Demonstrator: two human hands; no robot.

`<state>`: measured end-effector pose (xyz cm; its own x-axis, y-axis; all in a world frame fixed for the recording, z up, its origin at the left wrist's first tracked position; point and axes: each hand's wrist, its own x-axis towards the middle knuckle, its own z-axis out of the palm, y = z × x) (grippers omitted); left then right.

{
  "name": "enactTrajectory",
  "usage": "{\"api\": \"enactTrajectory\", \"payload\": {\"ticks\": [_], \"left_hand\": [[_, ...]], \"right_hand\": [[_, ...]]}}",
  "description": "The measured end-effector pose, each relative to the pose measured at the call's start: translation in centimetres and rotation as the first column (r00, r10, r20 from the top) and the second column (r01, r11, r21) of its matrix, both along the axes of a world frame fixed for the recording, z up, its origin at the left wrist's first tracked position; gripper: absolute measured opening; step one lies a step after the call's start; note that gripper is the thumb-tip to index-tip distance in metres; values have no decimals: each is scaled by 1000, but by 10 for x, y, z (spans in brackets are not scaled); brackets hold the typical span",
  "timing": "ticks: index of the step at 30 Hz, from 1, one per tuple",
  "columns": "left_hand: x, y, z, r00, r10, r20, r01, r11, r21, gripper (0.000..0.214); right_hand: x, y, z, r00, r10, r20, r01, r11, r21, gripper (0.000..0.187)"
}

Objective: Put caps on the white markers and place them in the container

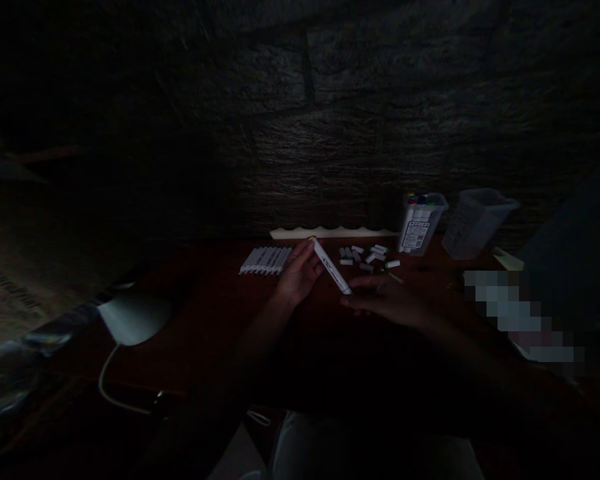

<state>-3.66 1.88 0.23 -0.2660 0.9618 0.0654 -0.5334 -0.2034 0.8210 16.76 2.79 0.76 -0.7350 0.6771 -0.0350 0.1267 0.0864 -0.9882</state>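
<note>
A white marker (331,267) with dark lettering and a yellow tip end slants between my two hands. My left hand (300,272) is closed around its upper part. At the lower end, the fingers of my right hand (387,300) close about the marker's tip; the dim light blurs the exact contact. Beside my left hand, several white markers (265,259) lie in a tidy row. Loose marker caps (379,257) are scattered on the table behind my right hand.
A clear plastic box (433,217) holds upright markers, with another clear box (475,223) to its right. A pale wavy strip (335,233) runs along the dark stone wall. On the left sits a white cone-shaped object (135,320) with a cable on the reddish table (200,347).
</note>
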Motion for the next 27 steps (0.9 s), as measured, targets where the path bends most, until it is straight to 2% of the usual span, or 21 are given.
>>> {"api": "enactTrajectory", "payload": {"ticks": [7,10,17,21,27], "left_hand": [[4,-3,1,998,-53,36,52,998,31,11],[5,-3,1,999,-37,36,36,999,24,11],[2,-6,2,999,-4,-36,4,1000,-3,11],[1,-7,4,997,-40,-68,41,999,22,14],[3,-6,6,986,-130,105,125,991,56,21]], "right_hand": [[0,-1,-2,998,57,28,-56,998,-42,29],[0,-1,-1,995,92,46,-90,995,-29,27],[3,-2,2,991,132,33,-132,991,4,29],[6,-2,9,985,158,63,-160,986,36,28],[13,4,14,987,130,92,-129,991,-20,34]]}}
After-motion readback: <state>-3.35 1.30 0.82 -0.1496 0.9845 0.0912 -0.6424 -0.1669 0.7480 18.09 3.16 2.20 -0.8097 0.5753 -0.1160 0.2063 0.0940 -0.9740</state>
